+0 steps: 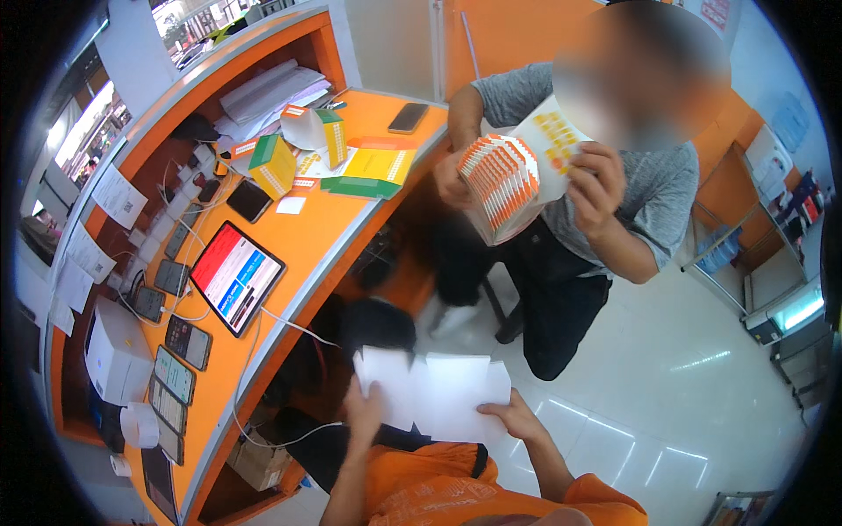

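I hold a white unfolded carton [452, 394] with notched flaps along its top edge, spread out above my lap. My left hand [364, 412] grips its left end, slightly smeared by motion. At the right end, my right hand [513, 415] pinches the edge, thumb on top of the white side. Only that plain side shows; the underside is hidden. Across from me, another person holds a fanned stack of orange-and-white cartons [500, 184] in both hands, with a white flap marked in yellow standing up from it.
The curved orange counter [303, 254] on my left carries a lit tablet [237, 278], several phones [189, 342], cables and a white printer [118, 351]. Folded boxes [272, 167] and a flat yellow-green carton [373, 171] lie farther back. The other person's knees [561, 316] are close ahead.
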{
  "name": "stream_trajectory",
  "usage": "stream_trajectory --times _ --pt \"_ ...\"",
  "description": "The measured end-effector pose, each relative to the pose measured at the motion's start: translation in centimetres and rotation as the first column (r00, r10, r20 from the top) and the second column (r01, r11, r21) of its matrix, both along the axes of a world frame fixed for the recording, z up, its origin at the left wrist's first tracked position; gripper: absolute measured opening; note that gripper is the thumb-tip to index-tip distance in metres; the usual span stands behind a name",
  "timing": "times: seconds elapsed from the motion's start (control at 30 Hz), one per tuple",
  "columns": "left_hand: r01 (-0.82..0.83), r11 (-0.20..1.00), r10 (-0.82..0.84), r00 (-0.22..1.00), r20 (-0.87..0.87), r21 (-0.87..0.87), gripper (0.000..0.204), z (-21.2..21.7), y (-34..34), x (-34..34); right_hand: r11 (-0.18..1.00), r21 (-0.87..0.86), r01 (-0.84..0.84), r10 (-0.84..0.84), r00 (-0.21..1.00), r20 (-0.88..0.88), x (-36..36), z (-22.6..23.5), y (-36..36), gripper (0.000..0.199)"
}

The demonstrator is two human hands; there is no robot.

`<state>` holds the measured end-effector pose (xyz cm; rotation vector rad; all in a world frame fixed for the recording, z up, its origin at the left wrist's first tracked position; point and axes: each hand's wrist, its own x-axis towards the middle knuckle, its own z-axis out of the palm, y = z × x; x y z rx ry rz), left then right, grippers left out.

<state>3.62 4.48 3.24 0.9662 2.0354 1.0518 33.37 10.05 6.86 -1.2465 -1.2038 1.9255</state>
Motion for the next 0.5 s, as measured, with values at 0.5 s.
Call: stream_trajectory --times 0.5 --pt "-0.018 1.000 0.000 0.734 0.679 0.019 0.059 1.6 -3.7 -4.1 0.970 0.133 -0.204 0.152 0.934 0.324 -4.7 4.4 2.2 0.031"
